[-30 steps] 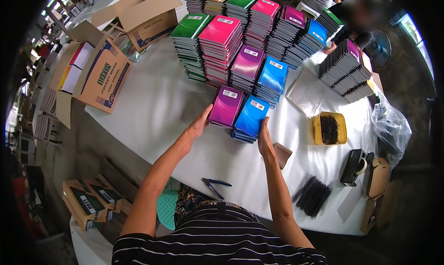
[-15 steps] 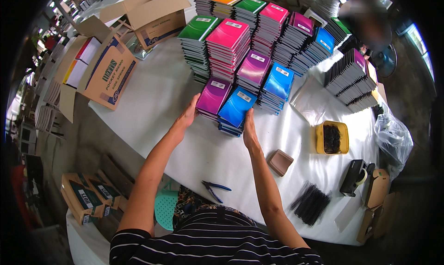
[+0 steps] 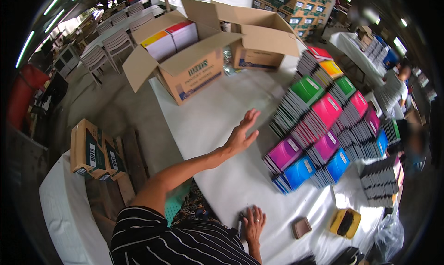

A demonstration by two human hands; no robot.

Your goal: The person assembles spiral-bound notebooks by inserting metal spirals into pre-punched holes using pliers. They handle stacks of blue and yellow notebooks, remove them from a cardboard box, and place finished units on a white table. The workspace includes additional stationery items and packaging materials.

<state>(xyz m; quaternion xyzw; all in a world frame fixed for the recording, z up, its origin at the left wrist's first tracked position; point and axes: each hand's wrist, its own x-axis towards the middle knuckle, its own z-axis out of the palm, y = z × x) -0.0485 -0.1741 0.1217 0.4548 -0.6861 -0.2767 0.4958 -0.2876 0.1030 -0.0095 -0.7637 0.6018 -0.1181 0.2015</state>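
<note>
My left hand (image 3: 241,134) is raised over the white-covered table, its fingers apart and nothing in it. To its right stand stacks of spiral notebooks; the nearest are a purple stack (image 3: 283,153) and a blue stack (image 3: 299,172). Close to my body, my right hand (image 3: 254,222) lies on the table with its fingers spread. Right beside it is a pair of pliers (image 3: 240,222), mostly hidden and blurred; whether the hand touches it I cannot tell.
An open carton (image 3: 199,77) holding notebooks and another open carton (image 3: 263,43) stand at the far left. On the right are a brown block-shaped holder (image 3: 301,228), a yellow tub (image 3: 356,223) with black contents and a clear plastic bag (image 3: 389,235). Brown boxes (image 3: 88,149) sit at lower left.
Both hands have let go of the sides of the front purple and blue stacks. My right hand has come back beside the pliers. The view has swung left, toward the cartons.
</note>
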